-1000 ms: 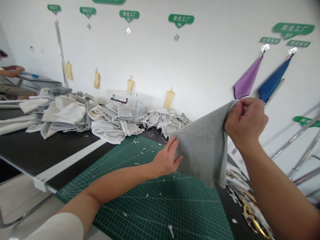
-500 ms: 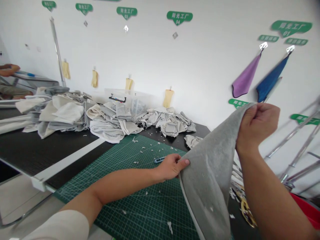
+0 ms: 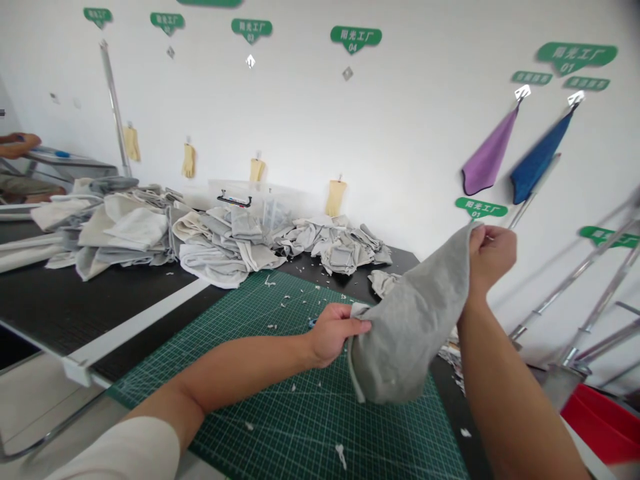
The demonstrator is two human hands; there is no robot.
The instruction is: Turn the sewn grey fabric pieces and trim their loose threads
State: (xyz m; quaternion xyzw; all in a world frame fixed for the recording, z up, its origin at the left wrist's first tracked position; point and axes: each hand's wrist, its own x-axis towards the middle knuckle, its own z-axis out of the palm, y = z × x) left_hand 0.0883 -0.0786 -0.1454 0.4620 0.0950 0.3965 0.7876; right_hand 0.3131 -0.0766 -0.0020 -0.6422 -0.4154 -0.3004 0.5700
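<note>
A grey cloth (image 3: 413, 327) hangs folded between my two hands above the green cutting mat (image 3: 260, 413). My left hand (image 3: 337, 333) pinches its left edge between thumb and fingers. Higher up on the right, my right hand (image 3: 493, 257) is closed on the cloth's upper corner. The lower part of the cloth sags in a rounded fold over the mat. Small white scraps (image 3: 341, 456) lie on the mat. A blue tool shows only in part behind my left hand.
Heaps of grey and white cloths (image 3: 225, 243) cover the back of the black table (image 3: 40, 293). Behind them stands a clear plastic box (image 3: 285, 203). Metal poles (image 3: 595, 300) and a red container (image 3: 600, 420) are at the right. Another person's arm (image 3: 20, 145) shows at far left.
My right hand has moved left and slightly down. The cloth's lower end has swung up and bunched, uncovering more of the mat. My left hand has barely moved.
</note>
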